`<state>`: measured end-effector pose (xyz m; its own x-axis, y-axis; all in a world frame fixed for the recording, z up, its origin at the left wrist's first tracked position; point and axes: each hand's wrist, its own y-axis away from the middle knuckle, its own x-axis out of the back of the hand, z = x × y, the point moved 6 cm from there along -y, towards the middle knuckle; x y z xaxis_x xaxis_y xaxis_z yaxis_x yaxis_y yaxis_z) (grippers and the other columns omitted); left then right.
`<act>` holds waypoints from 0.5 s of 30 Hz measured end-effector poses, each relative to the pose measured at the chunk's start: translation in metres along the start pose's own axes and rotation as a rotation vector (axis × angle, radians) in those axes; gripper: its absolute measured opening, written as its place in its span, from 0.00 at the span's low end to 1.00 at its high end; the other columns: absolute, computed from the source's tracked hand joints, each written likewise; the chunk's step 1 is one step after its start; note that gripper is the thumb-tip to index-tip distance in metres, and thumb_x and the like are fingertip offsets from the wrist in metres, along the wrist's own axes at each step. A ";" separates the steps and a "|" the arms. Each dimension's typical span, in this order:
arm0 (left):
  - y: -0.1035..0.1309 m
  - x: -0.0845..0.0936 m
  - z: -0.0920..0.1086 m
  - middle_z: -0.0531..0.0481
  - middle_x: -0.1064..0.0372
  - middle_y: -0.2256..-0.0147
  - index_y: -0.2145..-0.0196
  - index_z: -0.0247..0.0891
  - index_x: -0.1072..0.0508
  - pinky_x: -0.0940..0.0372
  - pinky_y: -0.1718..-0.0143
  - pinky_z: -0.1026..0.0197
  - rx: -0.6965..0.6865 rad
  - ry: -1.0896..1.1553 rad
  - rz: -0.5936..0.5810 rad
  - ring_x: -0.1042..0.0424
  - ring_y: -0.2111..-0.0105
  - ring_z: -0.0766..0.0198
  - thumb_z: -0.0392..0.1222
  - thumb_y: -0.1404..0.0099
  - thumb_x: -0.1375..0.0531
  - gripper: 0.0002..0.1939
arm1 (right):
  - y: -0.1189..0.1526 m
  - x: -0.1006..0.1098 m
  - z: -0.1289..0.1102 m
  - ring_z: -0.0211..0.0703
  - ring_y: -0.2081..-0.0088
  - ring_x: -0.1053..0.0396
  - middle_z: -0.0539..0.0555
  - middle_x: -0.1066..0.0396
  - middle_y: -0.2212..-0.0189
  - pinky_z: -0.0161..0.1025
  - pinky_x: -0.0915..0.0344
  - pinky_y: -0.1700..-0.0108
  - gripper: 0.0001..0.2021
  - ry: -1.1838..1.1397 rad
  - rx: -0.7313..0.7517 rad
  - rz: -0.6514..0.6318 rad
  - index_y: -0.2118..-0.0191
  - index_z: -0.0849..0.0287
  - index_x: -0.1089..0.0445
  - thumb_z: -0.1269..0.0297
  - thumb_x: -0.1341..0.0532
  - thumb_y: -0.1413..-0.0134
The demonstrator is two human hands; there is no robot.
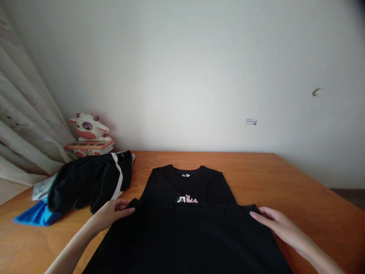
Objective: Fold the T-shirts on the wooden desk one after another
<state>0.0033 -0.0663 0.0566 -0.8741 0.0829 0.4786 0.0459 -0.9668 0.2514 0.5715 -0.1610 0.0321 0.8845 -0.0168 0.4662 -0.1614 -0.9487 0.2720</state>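
A black T-shirt (188,236) lies on the wooden table in front of me, its neckline towards the wall. Its lower part is folded up over the chest and covers part of a white and pink print. My left hand (111,213) pinches the left corner of the folded edge, thumb on top. At the right corner of that edge, my right hand (275,222) grips the cloth between thumb and fingers.
Black clothing with a white stripe (85,180) is heaped at the left, over a blue cloth (40,214). A cow-shaped toy keyboard (89,135) stands behind it, near a curtain (25,110). The wooden table (265,175) meets a white wall at the back.
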 end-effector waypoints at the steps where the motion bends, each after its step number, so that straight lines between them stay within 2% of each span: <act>1: -0.002 -0.002 -0.002 0.46 0.19 0.67 0.68 0.40 0.21 0.25 0.58 0.56 0.025 0.047 -0.006 0.20 0.59 0.45 0.60 0.65 0.24 0.29 | -0.002 0.000 -0.002 0.58 0.56 0.23 0.58 0.20 0.64 0.43 0.27 0.55 0.27 -0.018 0.028 0.005 0.67 0.55 0.23 0.33 0.37 0.58; 5: -0.009 -0.007 -0.015 0.43 0.18 0.60 0.59 0.39 0.22 0.25 0.53 0.54 0.126 0.238 -0.085 0.20 0.56 0.45 0.57 0.60 0.23 0.33 | -0.008 0.006 0.004 0.62 0.46 0.27 0.61 0.20 0.54 0.47 0.30 0.44 0.29 -0.055 0.029 0.113 0.61 0.54 0.22 0.35 0.34 0.63; 8: -0.011 0.000 -0.015 0.44 0.19 0.59 0.56 0.39 0.21 0.24 0.56 0.56 0.061 0.285 -0.084 0.20 0.56 0.47 0.55 0.58 0.23 0.33 | -0.010 0.010 0.010 0.63 0.43 0.30 0.63 0.23 0.49 0.49 0.33 0.40 0.34 -0.057 -0.002 0.157 0.55 0.56 0.23 0.36 0.32 0.66; 11: -0.010 0.011 -0.004 0.46 0.18 0.61 0.58 0.39 0.21 0.23 0.61 0.59 0.001 0.370 -0.034 0.19 0.62 0.51 0.53 0.56 0.23 0.30 | -0.012 0.019 0.001 0.64 0.42 0.30 0.63 0.23 0.49 0.48 0.33 0.40 0.34 -0.043 0.020 0.149 0.55 0.57 0.24 0.36 0.32 0.63; 15: -0.025 0.024 0.028 0.49 0.19 0.67 0.62 0.38 0.22 0.23 0.67 0.62 -0.065 0.547 0.061 0.19 0.68 0.57 0.47 0.57 0.22 0.25 | -0.031 0.034 -0.038 0.60 0.46 0.27 0.60 0.21 0.52 0.47 0.31 0.42 0.27 -0.045 0.171 0.072 0.55 0.56 0.24 0.40 0.32 0.55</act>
<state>-0.0051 -0.0334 0.0848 -0.9953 -0.0941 -0.0206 0.0891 -0.9803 0.1762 0.5901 -0.1201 0.0719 0.8926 -0.0975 0.4402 -0.1521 -0.9842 0.0904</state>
